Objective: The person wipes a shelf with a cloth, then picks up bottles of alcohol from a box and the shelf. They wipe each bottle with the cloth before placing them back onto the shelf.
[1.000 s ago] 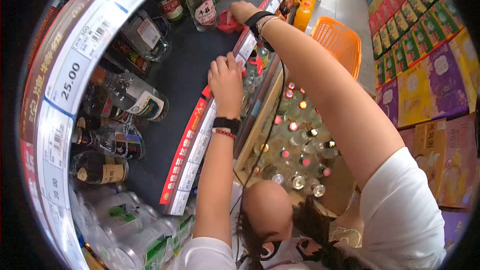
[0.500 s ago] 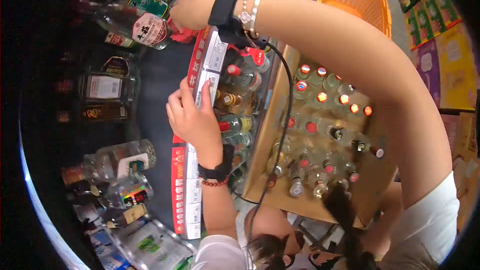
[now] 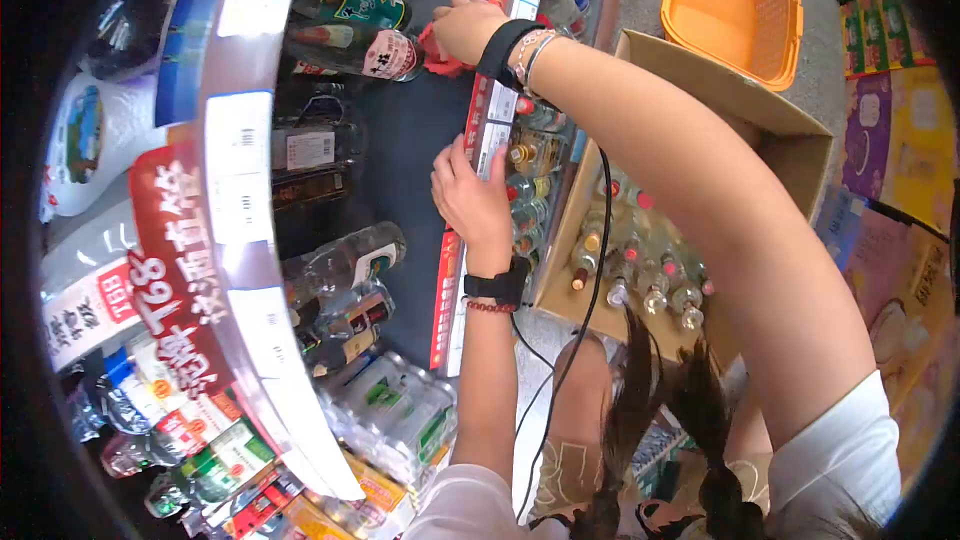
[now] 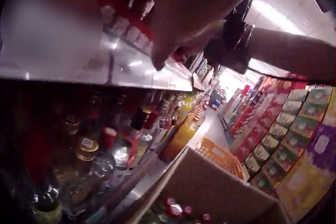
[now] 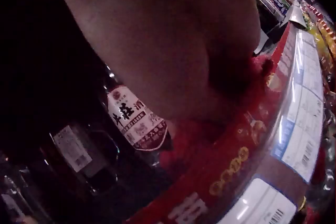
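Observation:
My right hand (image 3: 470, 32) grips a crumpled red cloth (image 3: 438, 56) on the dark shelf (image 3: 415, 155), just behind its front strip. Beside the cloth lies the base of a bottle with a pink-white label (image 3: 388, 54); the right wrist view shows that label (image 5: 137, 119) near the red cloth (image 5: 191, 142), under the hand (image 5: 163, 40). Lower along the same shelf, my left hand (image 3: 474, 204) rests on the front edge, fingers spread over the red and white price strip (image 3: 447, 300). The left wrist view shows the left hand (image 4: 178, 14) dark, with its fingertips partly hidden.
Bottles (image 3: 345, 260) line the shelf's far side. Under the edge stand more bottles (image 3: 535, 152). A cardboard box (image 3: 775, 130) holding several bottles is on the floor, with an orange basket (image 3: 730, 10) beyond it. A black cable (image 3: 603, 240) hangs from the right wrist.
The view has shifted, bringing the upper shelf's price labels back in at left. The right hand stays on the red cloth by the labelled bottle; the left hand remains on the shelf edge.

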Demonstrator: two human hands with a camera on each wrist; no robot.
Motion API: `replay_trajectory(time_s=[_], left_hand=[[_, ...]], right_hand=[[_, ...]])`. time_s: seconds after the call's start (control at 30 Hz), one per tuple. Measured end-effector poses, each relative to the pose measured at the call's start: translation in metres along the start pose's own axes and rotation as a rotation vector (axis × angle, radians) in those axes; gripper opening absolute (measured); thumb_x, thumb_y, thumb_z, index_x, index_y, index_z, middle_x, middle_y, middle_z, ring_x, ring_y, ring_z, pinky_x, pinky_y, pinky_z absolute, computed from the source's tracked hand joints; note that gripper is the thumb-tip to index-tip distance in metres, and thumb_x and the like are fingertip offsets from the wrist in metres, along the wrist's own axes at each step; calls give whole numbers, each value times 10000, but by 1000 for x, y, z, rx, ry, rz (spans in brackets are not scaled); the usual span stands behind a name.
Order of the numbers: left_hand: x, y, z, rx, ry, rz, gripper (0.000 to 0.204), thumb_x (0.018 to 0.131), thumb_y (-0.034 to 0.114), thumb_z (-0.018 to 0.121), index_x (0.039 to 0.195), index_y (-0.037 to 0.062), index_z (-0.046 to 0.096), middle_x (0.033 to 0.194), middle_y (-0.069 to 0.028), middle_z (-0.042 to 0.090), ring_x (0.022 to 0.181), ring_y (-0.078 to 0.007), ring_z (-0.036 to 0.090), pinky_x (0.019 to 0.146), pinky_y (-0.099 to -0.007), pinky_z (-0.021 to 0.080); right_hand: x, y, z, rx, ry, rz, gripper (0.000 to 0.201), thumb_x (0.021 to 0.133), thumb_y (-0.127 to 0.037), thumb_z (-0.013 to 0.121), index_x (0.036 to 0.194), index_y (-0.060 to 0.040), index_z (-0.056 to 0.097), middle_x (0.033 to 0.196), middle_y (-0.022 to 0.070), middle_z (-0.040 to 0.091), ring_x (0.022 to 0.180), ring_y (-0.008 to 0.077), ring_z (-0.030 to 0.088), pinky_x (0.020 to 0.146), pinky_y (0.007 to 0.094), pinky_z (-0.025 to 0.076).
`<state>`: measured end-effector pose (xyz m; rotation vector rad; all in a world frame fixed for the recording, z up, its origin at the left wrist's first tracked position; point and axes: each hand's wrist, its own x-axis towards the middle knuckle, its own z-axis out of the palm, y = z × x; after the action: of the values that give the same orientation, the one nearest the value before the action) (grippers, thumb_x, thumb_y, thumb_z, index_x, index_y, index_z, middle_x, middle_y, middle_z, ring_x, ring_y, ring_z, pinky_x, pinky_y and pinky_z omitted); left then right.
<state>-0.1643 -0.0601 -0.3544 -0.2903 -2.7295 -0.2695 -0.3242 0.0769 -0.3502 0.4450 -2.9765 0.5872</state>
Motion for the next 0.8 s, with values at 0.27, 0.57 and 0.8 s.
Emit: replay_trajectory(time_s=[0.27, 0.57, 0.8], left_hand=[[56, -28, -25, -40, -782, -238, 1266, 554, 675, 707, 1313, -189, 178, 1294, -480, 170, 1283, -509, 199, 1052, -481, 233], [59, -47, -3, -40, -889, -193, 1198, 548, 375, 841, 1347, -135, 110, 1288, -498, 116, 1241, -583, 178, 1019, -472, 314], [60, -40, -2, 72, -825, -132, 1173, 517, 386, 852, 1300, -186, 191, 1232, -499, 247, 1222, -529, 299, 995, -424, 360]], right_hand=[[0, -3, -6, 6, 18, 33, 212, 781, -220, 560, 948, -164, 677, 1093, -1, 592, 1058, 208, 509, 855, 355, 420], [14, 2, -11, -9, -70, 37, 202, 781, -249, 544, 913, -230, 696, 1036, -6, 594, 1052, 207, 499, 839, 363, 418], [40, 11, -25, 1, 5, 191, 185, 745, -234, 568, 850, -156, 699, 1006, 50, 566, 1000, 237, 509, 817, 350, 433]])
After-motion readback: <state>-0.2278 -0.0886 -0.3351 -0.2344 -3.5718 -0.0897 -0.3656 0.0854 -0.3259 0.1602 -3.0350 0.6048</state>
